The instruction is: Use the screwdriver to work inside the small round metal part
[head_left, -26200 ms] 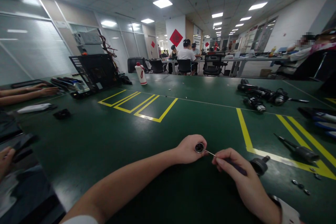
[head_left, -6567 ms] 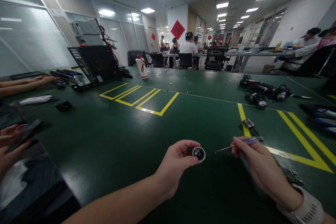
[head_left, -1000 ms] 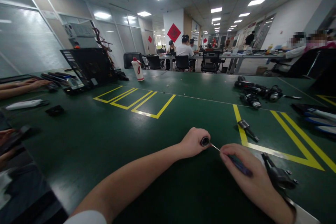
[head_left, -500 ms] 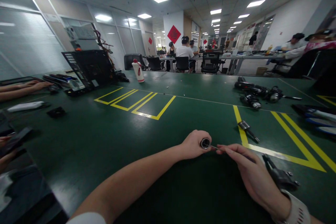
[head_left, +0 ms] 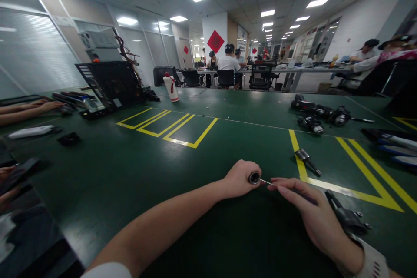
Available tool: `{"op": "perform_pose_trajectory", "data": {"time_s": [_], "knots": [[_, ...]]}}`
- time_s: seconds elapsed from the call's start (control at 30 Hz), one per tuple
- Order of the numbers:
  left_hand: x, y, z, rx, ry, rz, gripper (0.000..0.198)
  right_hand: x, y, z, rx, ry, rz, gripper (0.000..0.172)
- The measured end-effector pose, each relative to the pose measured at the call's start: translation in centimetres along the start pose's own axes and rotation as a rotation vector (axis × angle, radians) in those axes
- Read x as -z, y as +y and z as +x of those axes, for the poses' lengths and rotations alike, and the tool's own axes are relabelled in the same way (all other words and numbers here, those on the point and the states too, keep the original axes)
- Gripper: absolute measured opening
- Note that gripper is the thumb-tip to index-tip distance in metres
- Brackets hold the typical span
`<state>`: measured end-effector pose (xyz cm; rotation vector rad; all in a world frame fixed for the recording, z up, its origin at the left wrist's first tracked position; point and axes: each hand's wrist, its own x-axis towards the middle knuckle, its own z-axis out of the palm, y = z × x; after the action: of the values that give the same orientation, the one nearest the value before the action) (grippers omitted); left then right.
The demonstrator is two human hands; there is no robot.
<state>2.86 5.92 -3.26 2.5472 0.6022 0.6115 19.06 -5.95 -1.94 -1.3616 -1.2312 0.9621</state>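
At the far left, another person's forearms point(head_left: 29, 110) reach over the green worktop point(head_left: 156, 165), above a smooth, white, elongated object point(head_left: 32, 131). Next stands a black, slatted open frame point(head_left: 112, 84), then a tapered pale bottle point(head_left: 171, 87) with a red cap and strap, behind flat yellow tape outlines point(head_left: 179, 142). Near the middle, the left hand point(head_left: 239, 179) has its fingers curled around a hollow cylindrical part point(head_left: 253, 177), whose shiny round metal rim and dark mouth face the viewer; its length is hidden in the fist. Against this mouth a slender tool point(head_left: 266, 182) points its thin, straight steel shaft leftward and slightly up, its long axis sloping down rightward into a dark handle; whether the tip is inside cannot be told. The right hand point(head_left: 308, 204) pinches it between the fingers. Beyond lie a stemmed, ribbed metal piece point(head_left: 308, 161), black cylindrical tools point(head_left: 321, 115) and a matte dark fitting point(head_left: 350, 219).
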Motion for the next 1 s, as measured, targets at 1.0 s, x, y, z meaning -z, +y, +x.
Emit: {"op": "perform_pose_trajectory", "data": {"time_s": [1.0], "knots": [[0.2,-0.2,0.1,-0.050,-0.078,-0.026,0.012,-0.5,0.5,-0.1,-0.100,0.020,0.199,0.020]]}}
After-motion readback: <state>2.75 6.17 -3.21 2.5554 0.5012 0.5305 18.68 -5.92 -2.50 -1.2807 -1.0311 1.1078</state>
